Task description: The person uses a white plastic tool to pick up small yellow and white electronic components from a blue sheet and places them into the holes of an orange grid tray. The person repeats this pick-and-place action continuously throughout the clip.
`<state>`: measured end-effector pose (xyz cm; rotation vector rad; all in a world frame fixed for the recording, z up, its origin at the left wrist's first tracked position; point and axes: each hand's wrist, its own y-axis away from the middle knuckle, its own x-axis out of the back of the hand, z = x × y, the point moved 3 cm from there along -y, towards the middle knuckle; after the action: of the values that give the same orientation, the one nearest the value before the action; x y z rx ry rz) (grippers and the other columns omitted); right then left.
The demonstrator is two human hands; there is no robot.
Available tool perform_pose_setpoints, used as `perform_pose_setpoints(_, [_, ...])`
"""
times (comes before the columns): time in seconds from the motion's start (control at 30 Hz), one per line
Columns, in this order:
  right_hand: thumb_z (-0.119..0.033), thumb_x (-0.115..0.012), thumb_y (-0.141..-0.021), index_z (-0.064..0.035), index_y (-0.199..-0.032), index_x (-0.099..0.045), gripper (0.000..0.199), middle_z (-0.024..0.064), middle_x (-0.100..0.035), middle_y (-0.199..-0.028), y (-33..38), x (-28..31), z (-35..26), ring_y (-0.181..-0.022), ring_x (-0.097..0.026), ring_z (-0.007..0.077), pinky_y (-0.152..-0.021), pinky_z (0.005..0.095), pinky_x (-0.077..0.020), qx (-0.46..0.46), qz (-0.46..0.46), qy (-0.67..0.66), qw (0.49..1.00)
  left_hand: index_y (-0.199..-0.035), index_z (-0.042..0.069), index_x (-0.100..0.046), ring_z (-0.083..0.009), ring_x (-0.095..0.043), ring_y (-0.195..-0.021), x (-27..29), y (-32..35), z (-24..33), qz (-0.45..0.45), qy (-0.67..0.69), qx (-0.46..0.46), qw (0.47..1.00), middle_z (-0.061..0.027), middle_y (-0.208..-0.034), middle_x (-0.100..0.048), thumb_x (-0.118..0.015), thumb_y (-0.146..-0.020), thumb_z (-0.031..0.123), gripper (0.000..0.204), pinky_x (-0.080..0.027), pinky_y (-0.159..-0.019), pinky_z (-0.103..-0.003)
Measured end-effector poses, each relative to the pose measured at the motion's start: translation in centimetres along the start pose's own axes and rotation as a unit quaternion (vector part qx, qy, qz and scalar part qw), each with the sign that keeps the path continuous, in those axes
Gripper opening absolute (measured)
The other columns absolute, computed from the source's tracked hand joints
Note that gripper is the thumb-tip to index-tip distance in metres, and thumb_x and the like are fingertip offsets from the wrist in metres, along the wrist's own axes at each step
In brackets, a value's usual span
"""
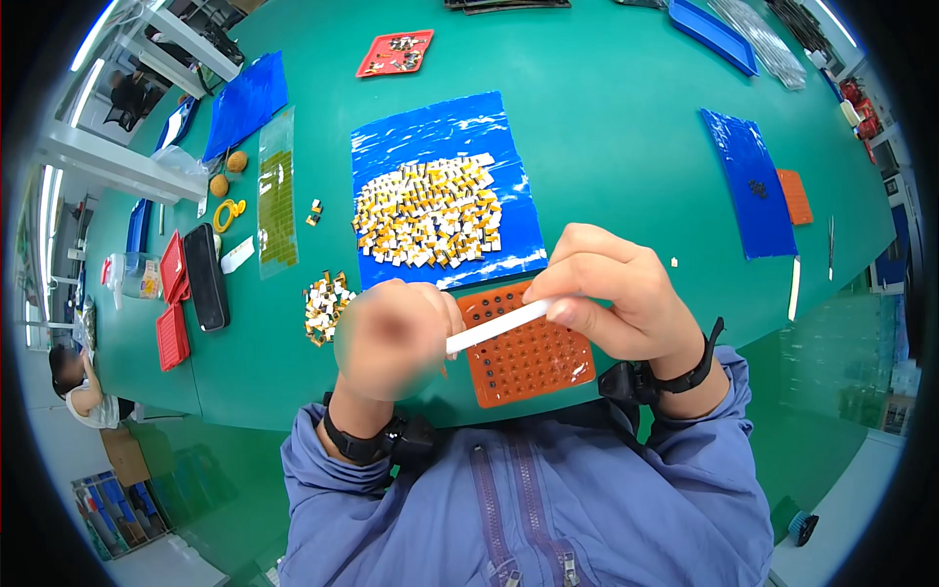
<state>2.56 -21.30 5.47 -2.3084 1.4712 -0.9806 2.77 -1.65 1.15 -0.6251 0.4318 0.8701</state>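
Note:
My right hand (608, 293) pinches one end of a narrow white strip (499, 327) between thumb and fingers. At the strip's other end my left hand (399, 331) is closed, its fingers curled; a blur covers much of it, so the exact grip is hidden. Beneath the strip lies an orange-brown tray (538, 368) with rows of round holes; small dark round parts sit in some holes along its far and left sides. Beyond the hands, a large heap of small white and amber pieces (430, 210) covers part of a blue sheet (445, 127).
Left of my left hand is a smaller pile of similar pieces (328, 307). Farther left lie a black case (206, 277), red trays (173, 336) and an amber strip sheet (278, 205). A red parts tray (395, 54) stands far back; another blue sheet (751, 186) lies right.

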Motion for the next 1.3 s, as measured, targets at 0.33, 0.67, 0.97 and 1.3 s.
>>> perform_pose_setpoints(0.33, [-0.002,-0.063,-0.072,-0.0022,-0.079,-0.060,0.008,0.0060,-0.056,-0.067,0.1,0.0,0.2,-0.058,-0.053,0.0183,-0.052,0.0276,-0.0424,-0.020,-0.012,0.006,1.000,-0.077,0.003,-0.051,-0.0166,-0.051,-0.066,0.0,0.0,0.3,0.020,-0.031,-0.002,0.999,-0.0073,-0.071,-0.052,-0.060,-0.077,0.002,0.010,-0.042,-0.059,-0.028])
perform_pose_setpoints(0.67, [-0.007,-0.067,-0.071,-0.0039,-0.076,-0.059,0.010,0.0044,-0.057,-0.067,-1.5,-0.7,-1.2,-0.052,-0.050,0.0147,-0.046,0.0242,-0.0392,0.056,0.084,-0.026,0.995,-0.085,0.005,-0.047,-0.0152,-0.051,-0.073,0.9,-0.4,0.8,0.135,-0.049,-0.060,0.988,-0.0059,-0.075,-0.053,-0.052,-0.084,0.002,0.006,-0.042,-0.067,-0.027])
perform_pose_setpoints(0.97, [-0.010,-0.068,-0.072,-0.0027,-0.073,-0.051,0.019,0.0063,-0.051,-0.063,-1.8,-2.8,-1.6,-0.052,-0.051,0.0201,-0.047,0.0291,-0.0414,0.071,0.021,0.063,0.995,-0.087,0.005,-0.050,-0.0113,-0.056,-0.076,1.2,-0.1,1.0,0.176,-0.069,-0.020,0.982,-0.0061,-0.083,-0.057,-0.052,-0.084,0.001,0.005,-0.044,-0.068,-0.023])
perform_pose_setpoints(1.3, [-0.001,-0.068,-0.070,-0.0002,-0.076,-0.058,0.011,0.0057,-0.057,-0.062,-1.4,-1.3,-1.5,-0.051,-0.051,0.0113,-0.046,0.0236,-0.0381,0.045,0.079,0.005,0.996,-0.082,0.000,-0.056,-0.0109,-0.057,-0.070,2.5,0.5,4.5,0.218,-0.386,-0.029,0.896,-0.0038,-0.075,-0.057,-0.058,-0.080,0.003,0.004,-0.044,-0.064,-0.023])
